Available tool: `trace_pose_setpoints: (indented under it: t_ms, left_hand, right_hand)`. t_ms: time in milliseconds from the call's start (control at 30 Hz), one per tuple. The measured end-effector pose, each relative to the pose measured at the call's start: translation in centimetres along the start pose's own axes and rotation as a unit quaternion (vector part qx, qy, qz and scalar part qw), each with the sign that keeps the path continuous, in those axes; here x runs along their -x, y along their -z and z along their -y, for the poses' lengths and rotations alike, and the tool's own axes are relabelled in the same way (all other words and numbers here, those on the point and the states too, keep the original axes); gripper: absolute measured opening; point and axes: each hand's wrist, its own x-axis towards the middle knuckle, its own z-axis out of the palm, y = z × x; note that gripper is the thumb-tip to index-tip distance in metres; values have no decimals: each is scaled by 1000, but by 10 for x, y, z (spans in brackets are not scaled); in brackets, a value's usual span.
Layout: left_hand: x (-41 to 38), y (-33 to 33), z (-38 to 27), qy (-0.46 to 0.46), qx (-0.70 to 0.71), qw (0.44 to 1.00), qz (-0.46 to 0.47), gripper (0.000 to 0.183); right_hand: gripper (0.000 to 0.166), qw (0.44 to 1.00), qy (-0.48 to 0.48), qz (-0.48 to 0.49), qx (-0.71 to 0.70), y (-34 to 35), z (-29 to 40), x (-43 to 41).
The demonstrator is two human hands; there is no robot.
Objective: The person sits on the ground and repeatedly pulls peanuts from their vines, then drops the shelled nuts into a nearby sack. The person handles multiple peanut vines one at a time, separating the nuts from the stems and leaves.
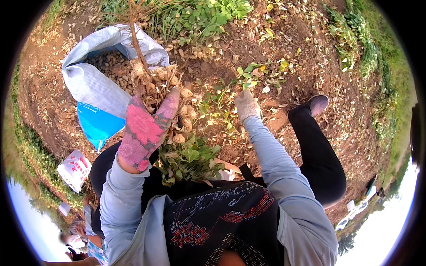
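Observation:
My left hand (143, 128), in a pink and grey floral glove, grips a bunch of peanut plant (149, 79) by its pod end. Pale pods hang around the thumb, and a thin brown stem (134, 36) sticks up from the bunch. Just beyond it stands a white woven sack (93, 81) with its mouth open and many loose peanuts (111, 68) inside. My right hand (247, 104), in a whitish knit glove, is low over the ground with its fingers curled. A green leafy sprig (248, 73) lies at its fingertips; whether the fingers hold it is hidden.
Cut green foliage (189, 159) lies close to my lap, with more plants (206, 16) past the sack. Dry leaves litter the brown soil (276, 119). My leg (319, 153) is bent at the right. A white printed bag (75, 170) and another person (91, 229) are at lower left.

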Motion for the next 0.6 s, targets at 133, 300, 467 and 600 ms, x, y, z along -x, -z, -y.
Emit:
trace_pose_setpoints:
  t_ms: [133,300,467,600]
  left_hand:
    - [2,2,-8,-36,-42,998,8,31]
    - [0,-4,-6,-48,-101,994,-2,31]
    - [-2,0,2,-135,-136,981,9,36]
    - [0,1,-10,-75,-185,978,65,41]
  right_hand:
    - [28,991,91,80,62,-2,38,9]
    - [30,978,169,76,94,-24,54,-8]
    - [25,956,195,138,172,-18,72,-5]
    - [26,974,110,130,146,-14,74,-11]
